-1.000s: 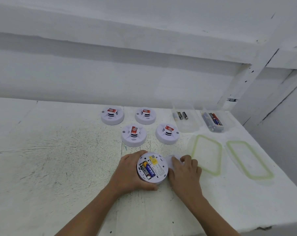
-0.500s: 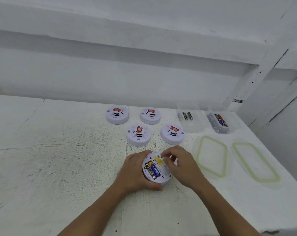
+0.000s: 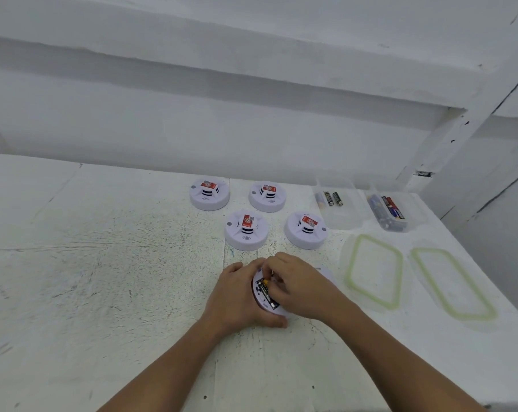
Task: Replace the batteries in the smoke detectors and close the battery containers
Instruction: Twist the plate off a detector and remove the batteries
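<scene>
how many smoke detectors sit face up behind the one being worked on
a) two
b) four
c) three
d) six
b) four face-up smoke detectors stand in two rows of two behind the upturned detector that the left hand steadies.

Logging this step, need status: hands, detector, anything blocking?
Left hand steadies upturned detector. Right hand fingertips in its open battery bay, batteries visible. Grip on a battery unclear. Nothing blocking; four detectors sit behind.

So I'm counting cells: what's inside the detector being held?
In the upturned detector, steadied by the left hand, one dark battery shows in the open bay. The right hand covers the rest, so any second cell is hidden.
</scene>
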